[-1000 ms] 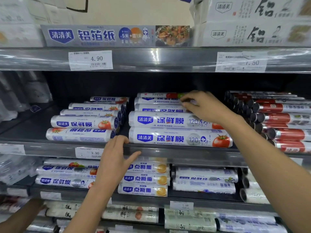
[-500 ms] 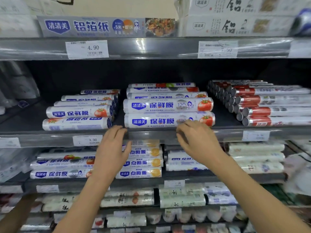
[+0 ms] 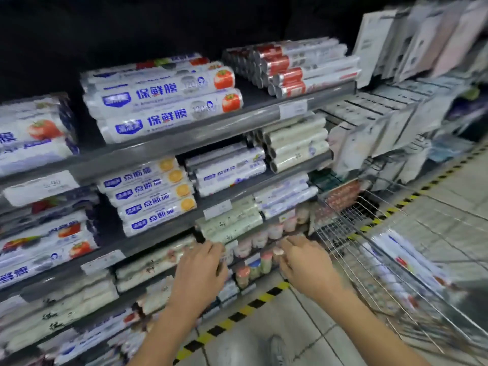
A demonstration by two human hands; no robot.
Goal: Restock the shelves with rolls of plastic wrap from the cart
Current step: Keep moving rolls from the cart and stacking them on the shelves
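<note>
L hand [image 3: 198, 270] & R hand [image 3: 306, 262] dropped below shelf [image 3: 211, 129]; fingers loose, empty | rolls [image 3: 169, 116]: 保鲜膜 120

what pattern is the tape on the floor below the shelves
The floor tape has yellow and black stripes, seen in the head view.

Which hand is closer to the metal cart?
The right hand. It is right next to the cart; the left hand is farther off, in front of the shelves.
</note>
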